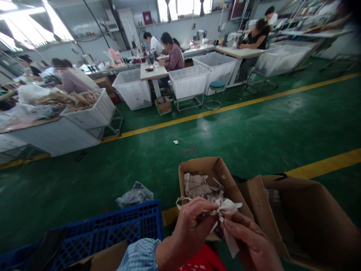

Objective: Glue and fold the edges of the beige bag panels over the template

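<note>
A whitish strip of paper or cloth (229, 207), gathered and crumpled in the middle, is pinched between my two hands; I cannot tell its material. My left hand (187, 227), coming out of a blue checked sleeve (141, 256), grips the gathered part with thumb and forefinger. From the right, my right hand (251, 237) holds it with the thumb on top, and one flat end hangs down between the hands. Just beyond and below is an open cardboard box (237, 188) with torn pale scraps (197, 184) inside.
A larger open carton (310, 210) stands at right, a blue plastic crate (135, 222) at lower left. A clear plastic bag (135, 194) lies on the green floor. Across the yellow line, several people sit at sewing tables, with white bins (188, 81) and a stool (217, 86) nearby.
</note>
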### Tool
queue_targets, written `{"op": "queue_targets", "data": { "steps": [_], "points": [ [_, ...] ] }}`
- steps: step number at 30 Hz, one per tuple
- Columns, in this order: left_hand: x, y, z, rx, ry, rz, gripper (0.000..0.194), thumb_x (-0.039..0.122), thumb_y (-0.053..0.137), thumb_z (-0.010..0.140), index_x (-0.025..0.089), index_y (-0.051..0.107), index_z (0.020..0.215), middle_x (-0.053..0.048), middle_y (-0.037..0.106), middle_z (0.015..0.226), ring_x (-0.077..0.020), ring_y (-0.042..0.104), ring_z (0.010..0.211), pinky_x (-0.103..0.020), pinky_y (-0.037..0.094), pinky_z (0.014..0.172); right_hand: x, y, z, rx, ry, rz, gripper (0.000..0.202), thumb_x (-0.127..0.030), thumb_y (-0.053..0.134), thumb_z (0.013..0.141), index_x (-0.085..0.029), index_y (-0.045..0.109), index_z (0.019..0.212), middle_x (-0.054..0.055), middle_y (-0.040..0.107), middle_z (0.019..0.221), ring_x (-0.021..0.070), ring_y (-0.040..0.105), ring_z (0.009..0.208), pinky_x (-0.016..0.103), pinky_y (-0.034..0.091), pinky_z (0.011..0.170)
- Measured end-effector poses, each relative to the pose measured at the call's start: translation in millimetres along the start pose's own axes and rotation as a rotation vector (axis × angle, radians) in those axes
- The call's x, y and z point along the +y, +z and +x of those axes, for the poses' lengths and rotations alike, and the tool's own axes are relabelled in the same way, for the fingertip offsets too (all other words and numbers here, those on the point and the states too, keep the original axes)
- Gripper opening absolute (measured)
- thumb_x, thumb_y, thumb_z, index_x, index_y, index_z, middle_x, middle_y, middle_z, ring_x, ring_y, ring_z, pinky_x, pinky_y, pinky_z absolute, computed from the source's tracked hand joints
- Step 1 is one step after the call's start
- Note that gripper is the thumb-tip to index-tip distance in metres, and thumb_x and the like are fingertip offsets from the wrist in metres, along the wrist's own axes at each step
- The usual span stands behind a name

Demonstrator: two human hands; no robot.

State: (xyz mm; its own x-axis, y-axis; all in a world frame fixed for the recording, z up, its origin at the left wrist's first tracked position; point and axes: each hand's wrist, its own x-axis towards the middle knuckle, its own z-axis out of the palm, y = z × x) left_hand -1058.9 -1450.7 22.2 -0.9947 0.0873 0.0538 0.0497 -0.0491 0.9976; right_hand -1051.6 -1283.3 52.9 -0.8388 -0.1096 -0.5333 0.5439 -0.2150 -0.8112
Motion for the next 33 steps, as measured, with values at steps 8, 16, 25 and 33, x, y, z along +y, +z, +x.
{"op": "queue_targets", "data": {
  "steps": [8,16,25,33],
  "points": [
    [15.1,0.5,7.2,-0.079,-0.522,-0.297,0.026,0.039,0.078,0.07,0.016,0.068,0.071,-0.001,0.058,0.064,-0.0113,0.044,0.057,-0.025,0.03,0.054,1.7,-5.1,11.9,-0.05,0.024,0.015,0.037,-0.055,0.088,0.068,-0.023,0.077,0.083,0.007,0.075,0.076,0.0246,0.069,0.067,0.035,0.057,0.062],
    [4.4,4.3,11.2,0.027,-0.678,-0.391,0.038,0.049,0.079,0.063,0.019,0.056,0.07,0.004,0.051,0.059,-0.0087,0.038,0.053,-0.024,0.027,0.053,-5.3,-23.1,14.6,0.267,-0.63,-0.637,0.019,-0.042,0.072,0.091,-0.026,0.075,0.101,0.006,0.069,0.1,0.0213,0.064,0.085,0.031,0.055,0.073],
    [-2.9,5.0,7.4,0.02,-0.585,-0.07,0.018,0.035,0.068,0.067,0.019,0.059,0.066,0.003,0.054,0.059,-0.0109,0.041,0.055,-0.024,0.029,0.05,-23.5,-4.5,22.9,-0.174,-1.121,-1.192,0.02,-0.013,0.058,0.098,-0.022,0.075,0.105,0.004,0.074,0.088,0.0198,0.069,0.081,0.032,0.058,0.072],
    [-8.1,-7.0,-3.1,-0.026,-0.554,0.129,0.005,0.023,0.064,0.068,0.018,0.064,0.069,0.004,0.054,0.063,-0.0119,0.043,0.061,-0.025,0.027,0.053,-15.2,-4.1,28.2,-0.36,-1.072,-1.403,0.023,-0.017,0.05,0.101,-0.021,0.069,0.089,0.003,0.074,0.079,0.0182,0.071,0.068,0.03,0.057,0.061]
  ]
}}
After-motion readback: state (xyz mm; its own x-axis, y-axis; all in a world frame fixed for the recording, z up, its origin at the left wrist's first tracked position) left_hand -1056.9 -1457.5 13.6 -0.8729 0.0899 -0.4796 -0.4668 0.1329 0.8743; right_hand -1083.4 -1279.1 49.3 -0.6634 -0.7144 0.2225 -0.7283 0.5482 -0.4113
